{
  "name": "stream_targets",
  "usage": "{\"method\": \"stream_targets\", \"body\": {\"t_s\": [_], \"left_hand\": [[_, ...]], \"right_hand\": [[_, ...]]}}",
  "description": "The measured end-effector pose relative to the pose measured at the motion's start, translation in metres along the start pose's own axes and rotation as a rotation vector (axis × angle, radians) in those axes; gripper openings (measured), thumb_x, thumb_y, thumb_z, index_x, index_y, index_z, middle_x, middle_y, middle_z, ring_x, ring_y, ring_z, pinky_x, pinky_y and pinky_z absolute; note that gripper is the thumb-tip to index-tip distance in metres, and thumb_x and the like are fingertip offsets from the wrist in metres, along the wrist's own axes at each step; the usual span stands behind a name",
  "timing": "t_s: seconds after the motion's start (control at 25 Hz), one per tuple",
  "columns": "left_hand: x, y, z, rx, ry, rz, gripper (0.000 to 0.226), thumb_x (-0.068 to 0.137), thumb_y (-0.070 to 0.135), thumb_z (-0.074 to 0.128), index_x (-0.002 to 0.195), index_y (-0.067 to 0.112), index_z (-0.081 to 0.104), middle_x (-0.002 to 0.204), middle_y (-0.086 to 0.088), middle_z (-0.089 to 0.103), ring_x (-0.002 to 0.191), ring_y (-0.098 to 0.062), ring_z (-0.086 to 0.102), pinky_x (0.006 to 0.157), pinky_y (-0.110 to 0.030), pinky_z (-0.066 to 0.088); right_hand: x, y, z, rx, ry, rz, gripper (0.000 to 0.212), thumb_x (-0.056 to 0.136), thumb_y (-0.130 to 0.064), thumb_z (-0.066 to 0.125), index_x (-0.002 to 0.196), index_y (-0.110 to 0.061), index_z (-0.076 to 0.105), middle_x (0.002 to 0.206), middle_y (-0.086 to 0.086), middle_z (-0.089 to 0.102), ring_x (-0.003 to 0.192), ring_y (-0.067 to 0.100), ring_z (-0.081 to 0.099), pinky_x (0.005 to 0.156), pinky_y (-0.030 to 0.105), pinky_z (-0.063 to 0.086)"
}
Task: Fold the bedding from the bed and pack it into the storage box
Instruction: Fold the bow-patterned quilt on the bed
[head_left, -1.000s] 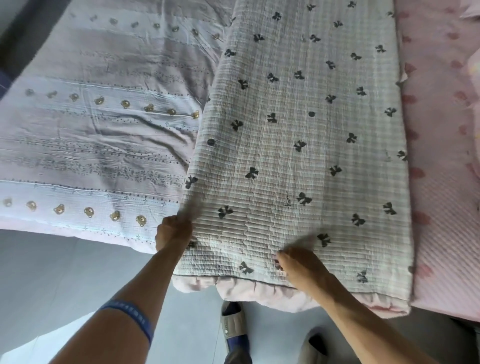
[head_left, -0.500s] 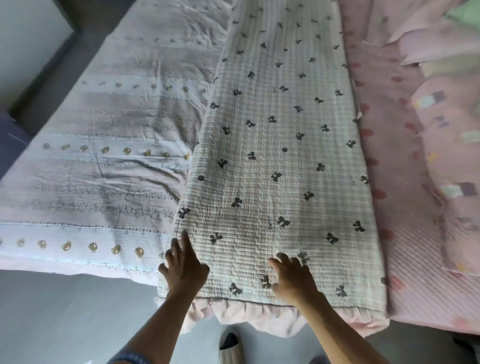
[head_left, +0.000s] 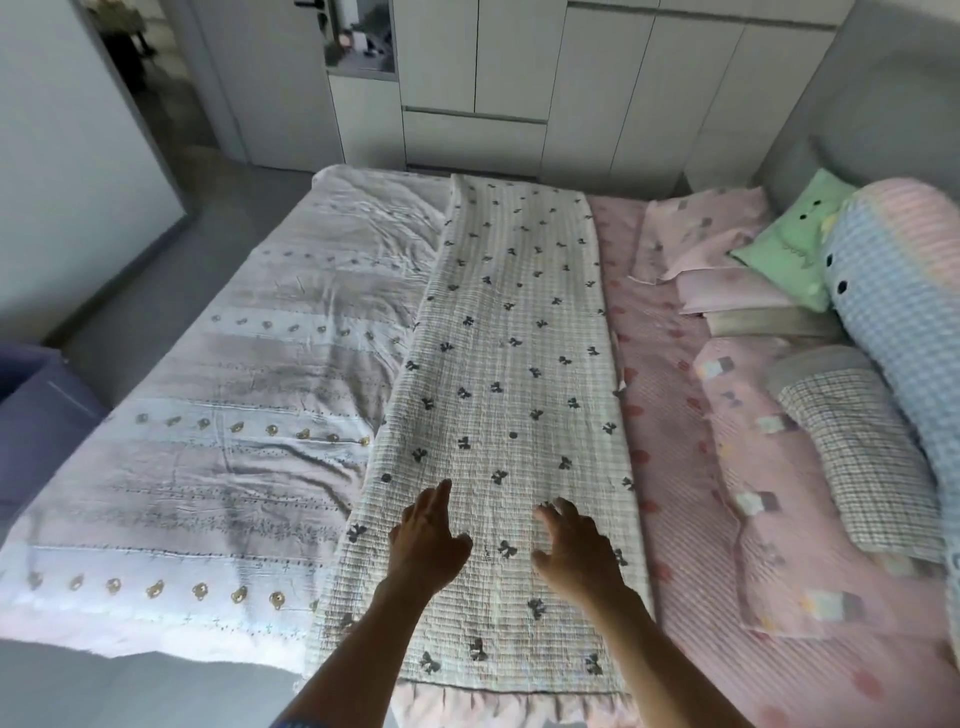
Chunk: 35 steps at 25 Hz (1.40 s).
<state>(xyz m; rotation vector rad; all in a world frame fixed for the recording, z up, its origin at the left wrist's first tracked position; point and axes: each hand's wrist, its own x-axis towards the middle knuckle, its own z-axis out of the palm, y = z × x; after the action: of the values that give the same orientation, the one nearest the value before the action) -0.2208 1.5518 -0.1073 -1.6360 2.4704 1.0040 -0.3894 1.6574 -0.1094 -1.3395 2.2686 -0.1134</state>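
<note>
Bow-print quilt (head_left: 514, 415) lies as long narrow strip down centre of frame, on bed. We judge lengthwise folding done; crosswise folds and packing remain (no open storage box identified). Left hand (head_left: 423, 545) and right hand (head_left: 576, 553), lower centre: fingers spread, gripping nothing, over quilt's near end.

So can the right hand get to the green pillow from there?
Probably not without moving. The right hand is over the near end of the bow-print quilt, while the green pillow sits far off at the headboard corner, with pink bedding and a checked pillow lying between.
</note>
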Motion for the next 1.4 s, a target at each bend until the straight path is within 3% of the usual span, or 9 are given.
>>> {"method": "stream_targets", "body": {"t_s": [0.36,0.48,0.68,0.84,0.96,1.12,1.2,1.28,1.4], "left_hand": [[0.04,-0.017,-0.002,-0.011,-0.071,-0.069,0.075,0.087,0.029,0.059,0.153,0.025,0.022,0.151,0.003,0.038,0.135,-0.022,0.037,0.107,-0.041,0.036],[0.07,-0.004,0.032,0.053,-0.149,-0.074,0.075,0.088,0.031,0.057,0.153,0.025,0.02,0.155,0.0,0.033,0.139,-0.024,0.033,0.111,-0.044,0.033],[0.102,-0.004,0.117,0.179,-0.304,-0.121,0.075,0.092,0.031,0.053,0.155,0.025,0.013,0.16,0.0,0.019,0.144,-0.025,0.023,0.114,-0.043,0.027],[0.112,-0.053,0.169,0.259,-0.383,-0.224,0.076,0.092,0.034,0.054,0.154,0.026,0.011,0.163,-0.004,0.007,0.145,-0.027,0.018,0.112,-0.046,0.028],[0.117,-0.107,0.169,0.335,-0.253,-0.286,0.083,0.088,0.036,0.058,0.154,0.029,0.009,0.162,-0.005,0.003,0.144,-0.031,0.018,0.11,-0.05,0.032],[0.118,-0.196,0.151,0.218,-0.034,-0.448,0.091,0.086,0.048,0.064,0.154,0.029,0.006,0.161,-0.003,0.008,0.142,-0.034,0.021,0.106,-0.059,0.033],[0.106,-0.235,0.155,0.123,0.035,-0.603,0.094,0.079,0.063,0.066,0.149,0.022,0.018,0.15,-0.013,0.029,0.134,-0.038,0.035,0.103,-0.056,0.037],[0.093,-0.261,0.159,-0.107,0.084,-0.767,0.083,0.068,0.065,0.075,0.127,0.016,0.041,0.121,-0.016,0.057,0.109,-0.037,0.057,0.09,-0.048,0.049],[0.088,-0.276,0.158,-0.282,0.009,-0.728,0.051,0.062,0.05,0.079,0.093,0.012,0.063,0.081,-0.011,0.073,0.076,-0.032,0.069,0.069,-0.044,0.057]], "right_hand": [[0.032,0.002,0.021,0.106,-0.117,0.091,0.058,0.09,-0.03,0.057,0.143,-0.025,0.036,0.158,-0.004,0.022,0.13,0.022,0.042,0.101,0.043,0.044],[0.07,0.029,0.028,0.164,-0.138,0.125,0.063,0.087,-0.028,0.062,0.144,-0.023,0.037,0.154,0.001,0.031,0.118,0.023,0.054,0.095,0.043,0.051],[0.111,0.1,0.076,0.159,-0.182,0.195,0.065,0.088,-0.02,0.06,0.147,-0.024,0.033,0.144,0.004,0.04,0.116,0.023,0.052,0.091,0.039,0.05],[0.123,0.15,0.145,0.078,-0.306,0.293,0.071,0.09,-0.019,0.056,0.151,-0.026,0.02,0.153,0.007,0.028,0.127,0.03,0.045,0.098,0.043,0.045],[0.116,0.147,0.196,0.022,-0.274,0.242,0.078,0.091,-0.028,0.056,0.154,-0.029,0.009,0.162,0.006,0.007,0.141,0.036,0.03,0.101,0.047,0.045],[0.095,0.099,0.263,-0.025,-0.129,0.197,0.088,0.083,-0.03,0.062,0.157,-0.028,0.014,0.163,0.011,0.012,0.139,0.048,0.03,0.095,0.056,0.047],[0.085,0.076,0.287,-0.02,-0.09,0.267,0.093,0.082,-0.032,0.062,0.157,-0.032,0.005,0.165,0.01,0.004,0.143,0.047,0.022,0.101,0.059,0.041],[0.082,0.072,0.295,-0.017,-0.105,0.278,0.094,0.088,-0.036,0.057,0.154,-0.037,-0.01,0.164,0.005,-0.013,0.147,0.043,0.009,0.109,0.056,0.033],[0.082,0.069,0.289,-0.029,-0.156,0.28,0.093,0.092,-0.039,0.055,0.152,-0.04,-0.015,0.162,0.001,-0.022,0.149,0.039,0.005,0.112,0.052,0.033]]}}
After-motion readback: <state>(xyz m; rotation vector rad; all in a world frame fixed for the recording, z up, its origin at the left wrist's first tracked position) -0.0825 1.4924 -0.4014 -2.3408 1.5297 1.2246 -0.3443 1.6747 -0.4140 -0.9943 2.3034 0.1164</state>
